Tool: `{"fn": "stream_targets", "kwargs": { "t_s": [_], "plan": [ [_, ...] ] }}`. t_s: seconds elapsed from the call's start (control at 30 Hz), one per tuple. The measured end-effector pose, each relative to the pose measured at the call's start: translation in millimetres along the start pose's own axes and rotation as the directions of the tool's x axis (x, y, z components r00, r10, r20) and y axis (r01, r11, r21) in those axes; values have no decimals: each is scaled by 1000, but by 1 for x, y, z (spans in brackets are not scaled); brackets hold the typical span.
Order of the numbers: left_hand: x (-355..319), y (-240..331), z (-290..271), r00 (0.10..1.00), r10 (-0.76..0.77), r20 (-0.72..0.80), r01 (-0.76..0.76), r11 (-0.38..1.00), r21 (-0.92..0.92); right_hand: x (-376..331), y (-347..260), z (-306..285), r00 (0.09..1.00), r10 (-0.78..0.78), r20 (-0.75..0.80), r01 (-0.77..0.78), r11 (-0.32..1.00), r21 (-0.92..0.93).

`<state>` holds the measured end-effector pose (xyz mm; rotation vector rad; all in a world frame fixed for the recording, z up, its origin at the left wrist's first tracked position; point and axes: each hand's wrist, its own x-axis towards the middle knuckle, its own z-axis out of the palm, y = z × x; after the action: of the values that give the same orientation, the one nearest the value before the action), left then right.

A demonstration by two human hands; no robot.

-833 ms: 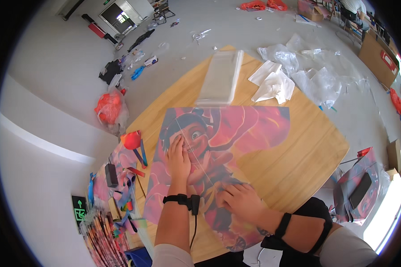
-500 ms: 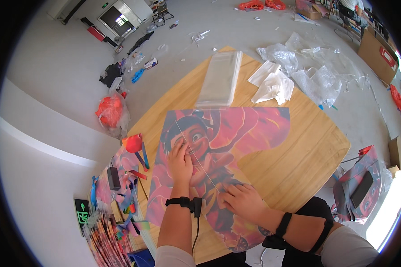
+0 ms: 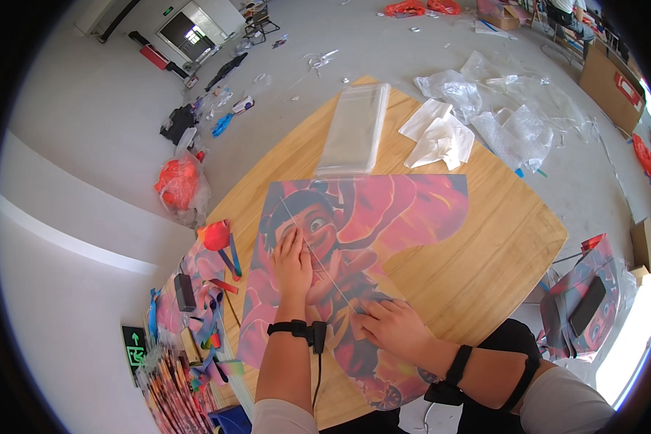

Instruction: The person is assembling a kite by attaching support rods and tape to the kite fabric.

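A large shaped sheet (image 3: pixel 419 210), thin like kite cloth and printed with a cartoon figure in pink, red and dark tones, lies flat on the wooden table. Across the figure slants a thin white rod (image 3: pixel 330 278), from the upper left down toward the middle. My left hand (image 3: pixel 292 264) rests on the sheet beside the rod, fingers stretched out and lying flat. At the rod's lower end, my right hand (image 3: pixel 394 324) has its fingers bent and closed on it; the fingertips are partly hidden.
On the wooden table (image 3: pixel 499 224), a stack of clear plastic sleeves (image 3: pixel 351 130) and crumpled white paper (image 3: pixel 441 137) lie beyond the sheet. Colourful scraps, a dark block (image 3: pixel 184 292) and bundled printed pieces (image 3: pixel 177 383) crowd the left. A phone (image 3: pixel 588 306) lies at the right.
The view has shifted slightly. Both hands stay almost in the same places on the sheet and at the rod; the left fingers lie a little closer together.
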<state>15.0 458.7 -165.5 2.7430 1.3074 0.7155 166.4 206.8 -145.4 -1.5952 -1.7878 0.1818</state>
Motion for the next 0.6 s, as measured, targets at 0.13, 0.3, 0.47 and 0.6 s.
{"fn": "stream_targets", "kwargs": {
  "t_s": [0.13,0.3,0.47,0.6],
  "plan": [
    [1,-3,2,1000,-3,-10,3,1000,-27,0,0,1,1000,5,-19,-5,1000,16],
    [0,-5,2,999,-49,-18,46,988,-150,0,2,2,1000,-7,-21,8,1000,26],
    [1,-2,1,1000,-31,-2,30,998,-53,-1,4,5,1000,1,-3,-1,1000,25],
    [2,0,0,999,-39,-17,39,998,-47,0,6,5,1000,6,10,-6,1000,25]
  ]
}}
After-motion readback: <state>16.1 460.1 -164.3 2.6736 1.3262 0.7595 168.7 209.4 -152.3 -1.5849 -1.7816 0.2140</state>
